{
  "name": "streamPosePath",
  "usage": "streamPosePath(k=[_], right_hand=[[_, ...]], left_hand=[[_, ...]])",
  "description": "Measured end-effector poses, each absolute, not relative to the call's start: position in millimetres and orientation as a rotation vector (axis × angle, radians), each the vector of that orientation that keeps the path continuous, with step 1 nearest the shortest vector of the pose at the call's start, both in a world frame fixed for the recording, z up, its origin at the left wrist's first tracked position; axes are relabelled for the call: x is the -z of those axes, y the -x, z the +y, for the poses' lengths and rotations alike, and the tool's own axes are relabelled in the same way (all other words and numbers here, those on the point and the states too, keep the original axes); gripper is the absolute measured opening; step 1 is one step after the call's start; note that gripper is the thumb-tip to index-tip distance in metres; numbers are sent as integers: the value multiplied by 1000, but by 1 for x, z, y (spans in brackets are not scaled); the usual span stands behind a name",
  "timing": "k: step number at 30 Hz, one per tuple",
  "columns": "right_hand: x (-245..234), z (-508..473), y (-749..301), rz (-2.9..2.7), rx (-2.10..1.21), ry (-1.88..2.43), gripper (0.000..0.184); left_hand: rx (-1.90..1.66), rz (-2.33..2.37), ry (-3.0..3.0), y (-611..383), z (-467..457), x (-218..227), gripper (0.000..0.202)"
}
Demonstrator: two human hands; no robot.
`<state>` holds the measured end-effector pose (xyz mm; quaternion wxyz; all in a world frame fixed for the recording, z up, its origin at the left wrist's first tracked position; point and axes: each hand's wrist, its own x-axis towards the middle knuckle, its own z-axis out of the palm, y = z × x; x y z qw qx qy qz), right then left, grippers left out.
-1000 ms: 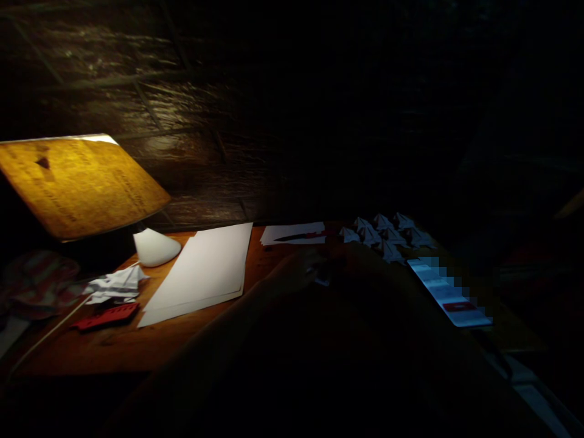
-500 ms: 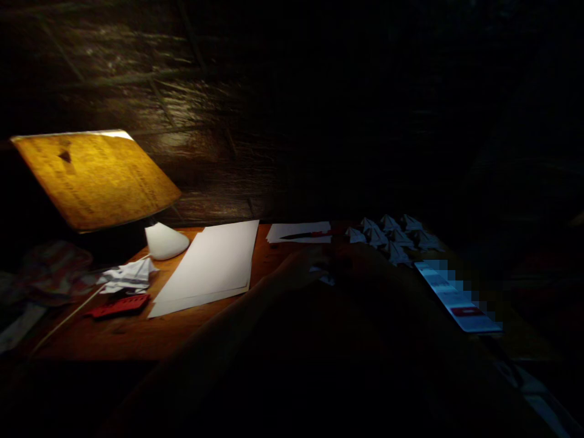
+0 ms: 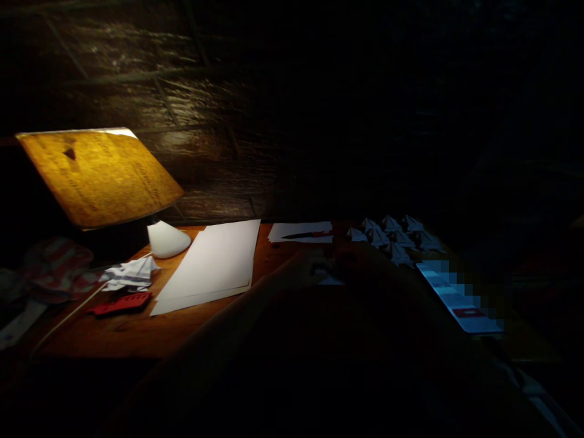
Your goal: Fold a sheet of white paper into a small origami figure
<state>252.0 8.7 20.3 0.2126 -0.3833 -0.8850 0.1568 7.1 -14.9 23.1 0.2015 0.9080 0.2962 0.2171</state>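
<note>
In deep shadow at the middle of the table, my left hand (image 3: 305, 265) has its fingers closed on a small piece of white paper (image 3: 329, 278). My right hand (image 3: 358, 260) meets the paper's right side, closed on it as far as the gloom lets me see. Beyond both hands lies a knife (image 3: 306, 234) with a dark blade and a reddish handle, resting on a stack of small paper pieces (image 3: 277, 231). Several folded paper shapes (image 3: 396, 237) with pointed tops stand together past my right hand.
Large white sheets (image 3: 207, 267) lie left of my hands. Further left are a lit lamp (image 3: 100, 176), its cord, a crumpled paper shape (image 3: 132, 274) and a red object (image 3: 122, 304). A glowing phone-like screen (image 3: 449, 298) lies at right. A brick wall (image 3: 182, 109) rises behind.
More of the paper shows between my hands, and its bright part lies slightly further right. The view has shifted a little; the things on the table stay in place.
</note>
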Motion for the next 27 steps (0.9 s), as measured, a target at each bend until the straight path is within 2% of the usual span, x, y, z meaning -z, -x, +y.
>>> streamPosePath(k=[5, 8, 11, 21, 27], right_hand=[[-20, 11, -257, -2410, -418, 1003, 19], [-18, 13, -259, -2402, -431, 997, 17], [-12, 17, -261, -2381, -381, 961, 15], [-7, 22, -264, -2399, -355, 876, 14], [-8, 18, -263, -2356, -444, 928, 13]], left_hand=[[-685, 795, -2376, -8, -10, -16, 12], [-685, 700, -2368, -7, -5, -12, 16], [-692, 604, -2452, -6, -4, -10, 11], [-698, 644, -2570, -5, -12, -15, 5], [-570, 614, -2546, -6, -14, -18, 16]])
